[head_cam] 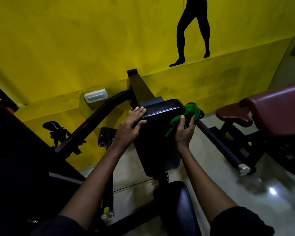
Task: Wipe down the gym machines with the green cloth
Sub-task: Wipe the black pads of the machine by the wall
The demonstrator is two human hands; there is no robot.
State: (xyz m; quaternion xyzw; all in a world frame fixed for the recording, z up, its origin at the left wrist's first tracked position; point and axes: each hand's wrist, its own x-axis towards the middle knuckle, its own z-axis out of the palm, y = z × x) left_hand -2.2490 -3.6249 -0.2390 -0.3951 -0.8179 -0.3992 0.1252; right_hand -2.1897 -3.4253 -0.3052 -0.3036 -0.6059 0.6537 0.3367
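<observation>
A black padded backrest [157, 133] of a gym machine stands upright in the middle of the view, above its black seat [177, 206]. My left hand [132, 124] rests on the pad's upper left edge, fingers spread over the top corner. My right hand [185, 129] presses a bunched green cloth [186, 114] against the pad's upper right side. The cloth hangs over the pad's top right corner and partly hides a black arm of the machine behind it.
A yellow wall [75, 48] with black silhouettes and a white switch plate [95, 97] stands close behind. Black frame bars [92, 120] slant left and right [220, 147] of the pad. A maroon padded bench [269, 113] sits at the right on glossy floor [245, 193].
</observation>
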